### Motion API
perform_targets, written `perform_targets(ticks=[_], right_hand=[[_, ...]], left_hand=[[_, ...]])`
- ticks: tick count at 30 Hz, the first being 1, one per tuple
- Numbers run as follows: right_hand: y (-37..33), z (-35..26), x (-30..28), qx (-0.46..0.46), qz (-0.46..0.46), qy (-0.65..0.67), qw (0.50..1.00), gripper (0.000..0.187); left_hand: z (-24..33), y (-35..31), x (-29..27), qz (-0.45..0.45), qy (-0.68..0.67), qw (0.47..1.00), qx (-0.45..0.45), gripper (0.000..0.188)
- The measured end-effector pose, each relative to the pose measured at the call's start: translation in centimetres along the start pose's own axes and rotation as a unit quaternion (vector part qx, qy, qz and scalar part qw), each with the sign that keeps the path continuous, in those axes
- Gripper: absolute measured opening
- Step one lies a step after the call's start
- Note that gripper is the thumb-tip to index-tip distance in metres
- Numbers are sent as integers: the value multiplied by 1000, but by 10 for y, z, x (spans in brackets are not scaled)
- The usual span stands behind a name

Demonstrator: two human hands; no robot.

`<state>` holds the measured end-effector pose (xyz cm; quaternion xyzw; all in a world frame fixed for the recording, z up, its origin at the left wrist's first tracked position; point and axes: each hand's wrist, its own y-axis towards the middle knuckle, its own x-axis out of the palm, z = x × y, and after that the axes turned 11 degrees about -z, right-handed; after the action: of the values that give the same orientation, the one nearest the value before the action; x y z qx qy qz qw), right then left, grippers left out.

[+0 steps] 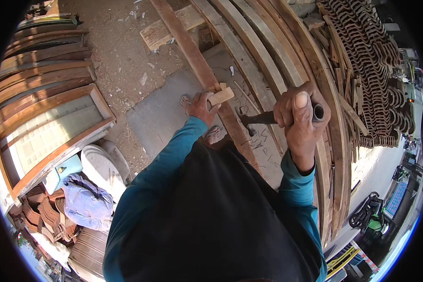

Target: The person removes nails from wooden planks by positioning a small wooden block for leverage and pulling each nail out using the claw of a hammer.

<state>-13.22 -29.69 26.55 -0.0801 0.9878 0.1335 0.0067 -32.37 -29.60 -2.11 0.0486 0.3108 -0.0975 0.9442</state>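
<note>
right hand [300,115] is closed round a hammer [264,118], right of the long plank [188,47]; left hand [203,107] is clamped on a wood block [221,97] across that plank. beams [325,70] lie right of the plank, a framed window [54,129] well left.

Wearing a black garment [211,221] up front, plus long teal sleeves [152,157] (matching on both sides); left hand [203,108] and right hand [300,124] are showing bare.
</note>
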Motion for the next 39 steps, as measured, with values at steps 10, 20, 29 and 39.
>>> perform_targets(ticks=[10, 20, 29, 39], right_hand=[[230, 127, 105, 206, -65, -37, 976, 41], [340, 244, 164, 300, -94, -230, 921, 44], [297, 183, 156, 178, -97, -66, 977, 45], [228, 120, 125, -71, -39, -268, 960, 31]], left_hand=[[-26, 24, -19, 16, -92, 995, -31, 47], [-50, 45, -44, -51, -131, 988, -65, 46], [-56, 40, -40, -22, -121, 991, -57, 44], [-32, 35, -35, -46, -57, 997, -38, 41]])
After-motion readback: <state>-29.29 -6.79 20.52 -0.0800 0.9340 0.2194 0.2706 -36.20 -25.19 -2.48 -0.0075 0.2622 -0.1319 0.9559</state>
